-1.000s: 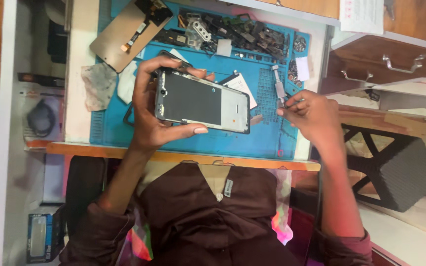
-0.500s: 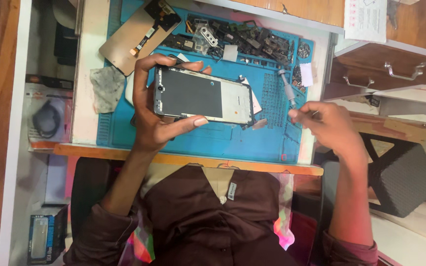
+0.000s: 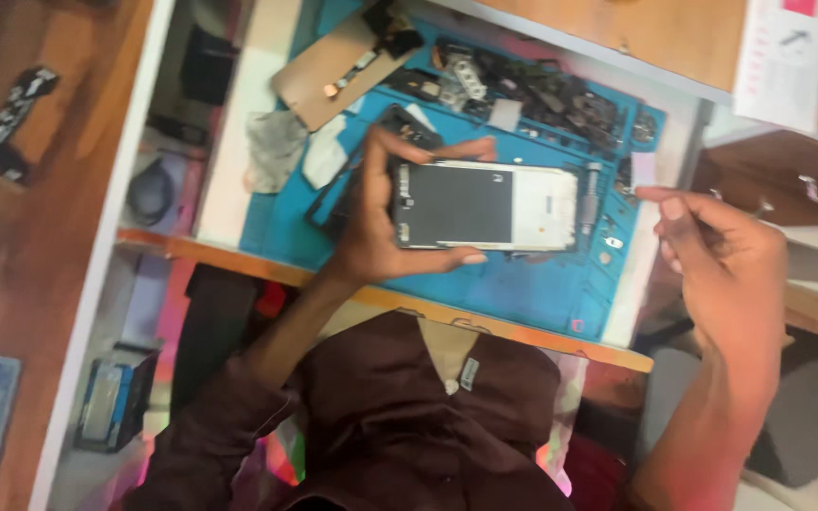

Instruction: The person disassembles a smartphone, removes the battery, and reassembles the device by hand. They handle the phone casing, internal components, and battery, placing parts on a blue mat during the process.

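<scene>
A head-worn camera looked straight down at a person in a dark maroon shirt (image 3: 428,426) seated at a table (image 3: 239,203); a blue work mat (image 3: 532,284) covered the table's middle. The left hand (image 3: 376,227) held an opened smartphone (image 3: 485,205) just above the mat, its long side running left to right; the grip was closed around the phone's left end, with the thumb pressed along the lower edge and the fingers curled over the upper edge; the phone showed a dark grey inner panel and a paler section toward its right end. The right hand (image 3: 726,260) hovered beyond the mat's right edge, apart from the phone; its thumb and forefinger were pinched together in a narrow closed grip; whether something thin sat between them could not be told through the blur. A tan phone back cover (image 3: 328,76) lay tilted at the mat's upper left; a heap of dark small phone parts (image 3: 542,90) lay along the mat's far edge; a crumpled grey cloth (image 3: 272,151) rested on the table just left of the mat; a slim metal tool (image 3: 591,194) lay on the mat just beside the phone's right end.
</scene>
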